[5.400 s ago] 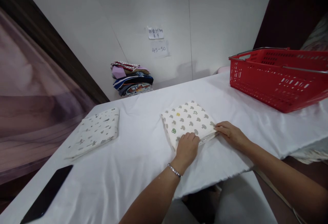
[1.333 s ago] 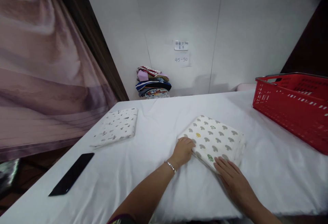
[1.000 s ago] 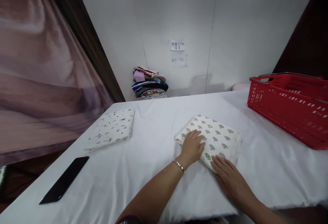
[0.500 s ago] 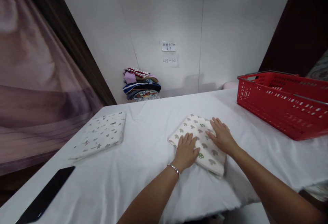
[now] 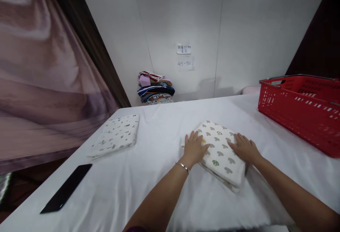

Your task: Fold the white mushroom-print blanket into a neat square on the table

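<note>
A folded white cloth [image 5: 219, 150] printed with grey and green mushrooms lies at an angle on the white-covered table. My left hand [image 5: 195, 149], with a silver bracelet at its wrist, rests on the cloth's left edge, fingers spread. Along the opposite edge lies my right hand [image 5: 245, 149], its fingers stretched out and touching the fabric. Both hands are open, and the thumbs reach inward over the printed top. Further left is a second folded white cloth [image 5: 118, 134] with small dark prints, out of reach of either hand's fingers.
A red plastic basket [image 5: 300, 115] with metal handles stands on the right of the table [image 5: 159, 133]. A black phone-like slab [image 5: 67, 187] lies near the left edge. Behind the table is a stack of folded fabrics [image 5: 156, 87]; a pinkish curtain [image 5: 50, 80] hangs at left.
My right hand has slid from the top of the mushroom cloth to its right edge. The left hand has shifted to the left edge. The camera view has swung slightly left.
</note>
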`<state>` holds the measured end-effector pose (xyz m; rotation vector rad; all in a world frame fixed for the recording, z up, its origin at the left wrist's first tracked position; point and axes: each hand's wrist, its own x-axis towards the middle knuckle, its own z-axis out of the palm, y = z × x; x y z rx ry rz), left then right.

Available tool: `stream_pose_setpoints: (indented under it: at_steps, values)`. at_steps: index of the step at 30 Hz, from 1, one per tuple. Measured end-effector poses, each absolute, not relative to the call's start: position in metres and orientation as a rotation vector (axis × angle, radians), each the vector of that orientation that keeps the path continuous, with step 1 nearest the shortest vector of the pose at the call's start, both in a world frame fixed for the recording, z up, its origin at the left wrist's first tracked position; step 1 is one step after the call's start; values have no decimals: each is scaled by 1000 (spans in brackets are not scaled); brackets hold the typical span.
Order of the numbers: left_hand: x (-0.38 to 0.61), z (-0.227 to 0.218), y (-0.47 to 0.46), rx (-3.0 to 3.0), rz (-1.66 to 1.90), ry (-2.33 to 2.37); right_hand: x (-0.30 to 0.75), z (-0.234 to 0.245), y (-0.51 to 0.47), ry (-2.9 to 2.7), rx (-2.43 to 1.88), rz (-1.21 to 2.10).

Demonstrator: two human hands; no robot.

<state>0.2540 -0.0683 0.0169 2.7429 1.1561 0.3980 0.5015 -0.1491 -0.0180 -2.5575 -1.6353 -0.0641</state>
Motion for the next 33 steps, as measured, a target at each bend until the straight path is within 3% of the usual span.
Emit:
stream_pose_setpoints:
  at_steps: [10, 19, 33]
  values:
    - [250, -12, -67, 2815, 521, 1276, 439, 21, -70, -1933, -2058, -191]
    - [251, -17, -65, 2816, 578, 1271, 441, -16, -51, -1979, -2203, -19]
    - [252, -14, -65, 2775, 440, 1307, 503, 1, -62, -1906, -2227, 231]
